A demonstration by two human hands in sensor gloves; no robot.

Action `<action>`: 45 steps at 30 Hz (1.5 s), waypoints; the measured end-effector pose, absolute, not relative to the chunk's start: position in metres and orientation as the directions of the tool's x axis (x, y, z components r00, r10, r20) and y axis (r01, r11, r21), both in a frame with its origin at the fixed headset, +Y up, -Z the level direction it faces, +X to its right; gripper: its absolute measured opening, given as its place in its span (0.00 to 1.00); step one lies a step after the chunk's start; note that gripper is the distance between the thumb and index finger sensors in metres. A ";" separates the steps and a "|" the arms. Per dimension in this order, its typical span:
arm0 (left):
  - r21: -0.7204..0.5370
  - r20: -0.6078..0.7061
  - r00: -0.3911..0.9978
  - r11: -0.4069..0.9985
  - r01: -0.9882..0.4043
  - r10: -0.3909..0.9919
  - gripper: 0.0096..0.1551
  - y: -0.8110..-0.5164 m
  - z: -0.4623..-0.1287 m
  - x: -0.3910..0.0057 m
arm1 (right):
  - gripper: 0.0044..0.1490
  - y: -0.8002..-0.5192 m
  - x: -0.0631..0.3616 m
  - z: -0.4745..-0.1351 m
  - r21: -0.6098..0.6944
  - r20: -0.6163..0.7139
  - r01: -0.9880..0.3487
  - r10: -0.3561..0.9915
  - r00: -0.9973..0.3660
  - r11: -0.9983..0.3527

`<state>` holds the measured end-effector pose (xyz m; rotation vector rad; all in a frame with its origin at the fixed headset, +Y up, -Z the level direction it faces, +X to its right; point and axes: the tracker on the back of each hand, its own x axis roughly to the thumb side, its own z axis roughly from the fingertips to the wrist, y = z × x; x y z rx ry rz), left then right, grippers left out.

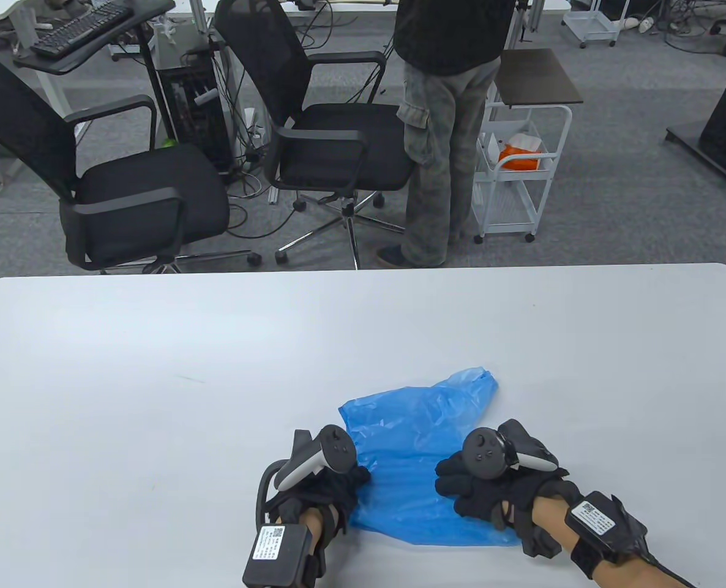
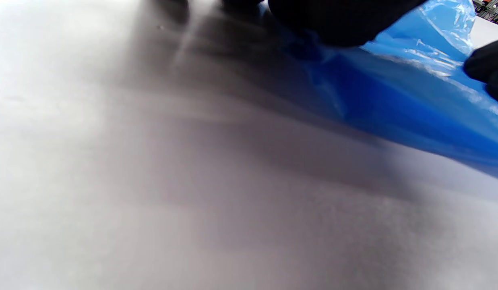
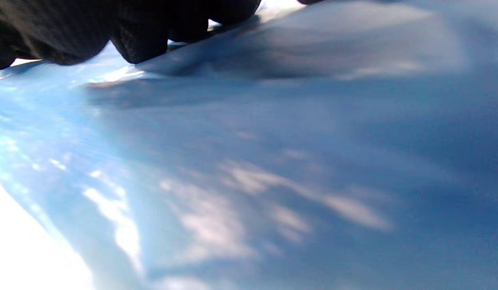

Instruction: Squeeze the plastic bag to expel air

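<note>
A blue plastic bag [image 1: 415, 453] lies flattened on the white table [image 1: 155, 380], near the front edge. My left hand [image 1: 332, 484] rests on the bag's left edge, fingers curled down onto it. My right hand [image 1: 467, 490] presses on the bag's right side, fingers bent on the plastic. In the left wrist view the bag [image 2: 406, 100] runs along the upper right under dark fingers [image 2: 337, 20]. In the right wrist view the bag [image 3: 273, 161] fills the frame with gloved fingers [image 3: 140, 36] on it at the top.
Beyond the table's far edge stand two black office chairs [image 1: 149, 196], a person [image 1: 442, 122] and a white cart [image 1: 516, 177].
</note>
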<state>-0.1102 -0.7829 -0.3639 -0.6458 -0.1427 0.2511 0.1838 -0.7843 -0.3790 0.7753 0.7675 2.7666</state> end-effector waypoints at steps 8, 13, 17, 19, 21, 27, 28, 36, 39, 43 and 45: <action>-0.607 0.051 0.961 0.773 -0.185 0.270 0.32 -0.783 -0.364 -0.111 | 0.33 -0.785 0.211 -0.376 0.508 0.380 -0.088 0.315 -0.870 -0.857; -0.593 0.133 0.968 0.800 -0.094 0.213 0.30 -0.770 -0.359 -0.099 | 0.32 -0.786 0.213 -0.375 0.504 0.364 -0.116 0.332 -0.870 -0.856; -0.316 0.223 0.974 0.948 0.036 0.037 0.28 -0.747 -0.352 -0.088 | 0.32 -0.783 0.214 -0.374 0.514 0.372 -0.088 0.315 -0.873 -0.853; -0.250 0.221 0.975 0.968 0.031 0.026 0.30 -0.745 -0.351 -0.081 | 0.32 -0.783 0.214 -0.374 0.512 0.379 -0.077 0.305 -0.873 -0.855; -0.279 0.210 0.978 0.959 0.053 0.008 0.33 -0.753 -0.354 -0.075 | 0.32 -0.783 0.215 -0.373 0.520 0.376 -0.076 0.309 -0.874 -0.850; -0.512 0.130 0.990 0.859 0.022 0.052 0.36 -0.783 -0.364 -0.084 | 0.33 -0.772 0.210 -0.375 0.606 0.356 0.022 0.247 -0.901 -0.795; -0.518 0.113 0.989 0.855 -0.024 0.096 0.35 -0.784 -0.365 -0.087 | 0.33 -0.765 0.206 -0.376 0.605 0.362 0.033 0.238 -0.901 -0.796; -0.573 0.080 0.977 0.811 -0.119 0.200 0.34 -0.788 -0.367 -0.097 | 0.39 -0.742 0.111 -0.373 0.427 0.555 0.043 0.225 -0.801 -0.903; -0.601 0.056 0.960 0.778 -0.186 0.273 0.33 -0.789 -0.367 -0.103 | 0.40 -0.769 0.077 -0.377 0.489 0.536 0.094 0.214 -0.817 -0.867; -0.601 0.050 0.953 0.771 -0.209 0.298 0.32 -0.787 -0.368 -0.108 | 0.41 -0.792 0.067 -0.376 0.531 0.512 0.122 0.203 -0.834 -0.838; -0.601 0.047 0.951 0.769 -0.218 0.306 0.32 -0.787 -0.368 -0.108 | 0.38 -0.790 0.076 -0.379 0.481 0.517 0.087 0.202 -0.832 -0.873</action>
